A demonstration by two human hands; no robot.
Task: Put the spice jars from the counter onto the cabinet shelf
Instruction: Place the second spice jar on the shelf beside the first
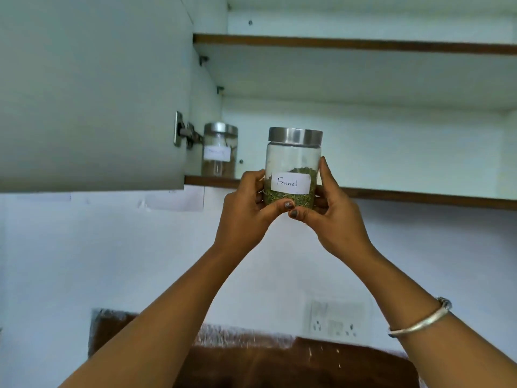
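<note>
Head view: one jar (220, 149) sits on the shelf (391, 194); left hand (247, 204) and right hand (330, 205) grip the fennel jar (292, 166), not yet shelved.

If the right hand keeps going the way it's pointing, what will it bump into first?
The right hand, gripping the fennel jar, points up into the cabinet. That way looks free until the back wall. Depth is unclear, though: the front edge of the lower shelf might catch it first.
</note>
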